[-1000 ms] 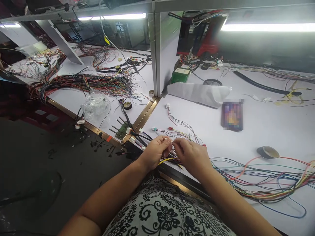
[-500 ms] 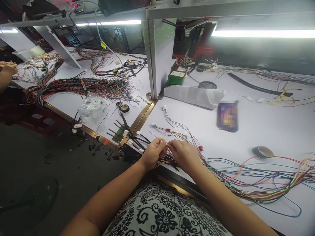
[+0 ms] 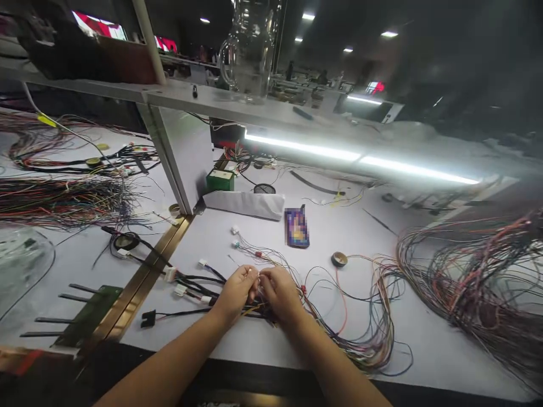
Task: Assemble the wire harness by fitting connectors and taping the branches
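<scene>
View has swung up and to the right since half a second ago: the hands sit lower and smaller in frame and have drawn closer together, and the shelf (image 3: 203, 99) above the bench is now in sight.

Containers:
- Glass jug (image 3: 250, 45) upright on the shelf; clear, contents cannot be told.
- Green box (image 3: 220, 180) at the back of the white table (image 3: 263, 345), beside the post; pale label on top, inside not visible.
- Clear plastic bag (image 3: 21, 254) at the far left edge, crumpled; contents too blurred to name.

Hands:
- Left hand (image 3: 235, 292) and right hand (image 3: 280, 291) meet fingertip to fingertip near the front edge of the table.
- Left fingers pinched closed on a pale connector (image 3: 256, 276), which sits between the two sets of fingertips and is mostly hidden.
- Right fingers also closed, pressed against the connector from the other side, on the thin wires entering it.
- Coloured wires (image 3: 365, 339) trail from under the right hand and loop to the right across the table.
- Black leads (image 3: 186, 282) with white plugs lie just left of the left hand.
- Tape roll (image 3: 339, 259) lies flat, well to the right of the hands.
</scene>
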Demonstrator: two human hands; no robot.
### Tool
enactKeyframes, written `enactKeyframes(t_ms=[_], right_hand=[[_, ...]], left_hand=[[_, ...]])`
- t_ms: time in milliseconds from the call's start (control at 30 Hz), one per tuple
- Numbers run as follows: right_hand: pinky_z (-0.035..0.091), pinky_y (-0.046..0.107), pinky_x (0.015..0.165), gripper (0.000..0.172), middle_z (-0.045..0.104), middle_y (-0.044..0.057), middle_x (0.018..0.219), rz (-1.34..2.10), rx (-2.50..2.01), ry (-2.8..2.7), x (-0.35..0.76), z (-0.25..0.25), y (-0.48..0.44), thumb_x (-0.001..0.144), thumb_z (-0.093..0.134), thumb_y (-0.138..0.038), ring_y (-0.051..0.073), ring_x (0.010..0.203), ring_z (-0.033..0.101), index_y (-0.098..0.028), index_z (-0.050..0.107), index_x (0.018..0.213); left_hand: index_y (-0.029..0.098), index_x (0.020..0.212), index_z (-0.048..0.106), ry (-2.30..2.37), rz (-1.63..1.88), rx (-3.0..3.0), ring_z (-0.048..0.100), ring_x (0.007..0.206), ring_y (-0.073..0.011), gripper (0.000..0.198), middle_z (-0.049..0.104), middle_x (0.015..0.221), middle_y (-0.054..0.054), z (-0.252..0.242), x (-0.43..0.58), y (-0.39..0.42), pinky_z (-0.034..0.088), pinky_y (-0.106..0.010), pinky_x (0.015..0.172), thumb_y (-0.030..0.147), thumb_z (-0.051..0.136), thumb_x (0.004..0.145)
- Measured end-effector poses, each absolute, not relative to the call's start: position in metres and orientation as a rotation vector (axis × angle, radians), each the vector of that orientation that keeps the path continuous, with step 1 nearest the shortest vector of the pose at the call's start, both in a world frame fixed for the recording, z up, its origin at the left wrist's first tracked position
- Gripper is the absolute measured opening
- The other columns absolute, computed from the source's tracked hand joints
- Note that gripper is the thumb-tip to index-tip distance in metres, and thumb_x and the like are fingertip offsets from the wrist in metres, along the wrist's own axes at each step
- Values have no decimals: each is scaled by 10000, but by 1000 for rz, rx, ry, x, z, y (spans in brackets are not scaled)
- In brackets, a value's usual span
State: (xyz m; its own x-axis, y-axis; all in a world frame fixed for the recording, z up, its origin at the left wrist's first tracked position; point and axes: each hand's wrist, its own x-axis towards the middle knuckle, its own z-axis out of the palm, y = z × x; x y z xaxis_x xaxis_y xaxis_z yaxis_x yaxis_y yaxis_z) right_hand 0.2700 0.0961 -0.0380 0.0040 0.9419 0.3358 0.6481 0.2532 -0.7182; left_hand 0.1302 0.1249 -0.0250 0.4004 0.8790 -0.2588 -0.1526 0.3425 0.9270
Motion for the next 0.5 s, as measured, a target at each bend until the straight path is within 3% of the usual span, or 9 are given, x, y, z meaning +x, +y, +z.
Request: enactKeyframes(t_ms=[267, 500], right_hand=[[404, 338, 770, 191, 618, 34, 856, 590, -1519, -1667, 320, -45, 113, 911, 464, -338, 181, 836, 541, -213, 609, 899], [410, 338, 766, 156, 611, 32, 883, 783, -1402, -1734, 321, -42, 107, 913, 474, -304, 179, 861, 537, -243, 600, 981]], left_hand=[[154, 793, 460, 818, 746, 885, 408, 454, -48, 279, 485, 637, 38, -25, 174, 146, 312, -186, 452, 418, 511, 869], [149, 840, 450, 780, 707, 719, 377, 456, -25, 280, 501, 671, 29, -24, 161, 148, 243, -176, 453, 418, 512, 888]])
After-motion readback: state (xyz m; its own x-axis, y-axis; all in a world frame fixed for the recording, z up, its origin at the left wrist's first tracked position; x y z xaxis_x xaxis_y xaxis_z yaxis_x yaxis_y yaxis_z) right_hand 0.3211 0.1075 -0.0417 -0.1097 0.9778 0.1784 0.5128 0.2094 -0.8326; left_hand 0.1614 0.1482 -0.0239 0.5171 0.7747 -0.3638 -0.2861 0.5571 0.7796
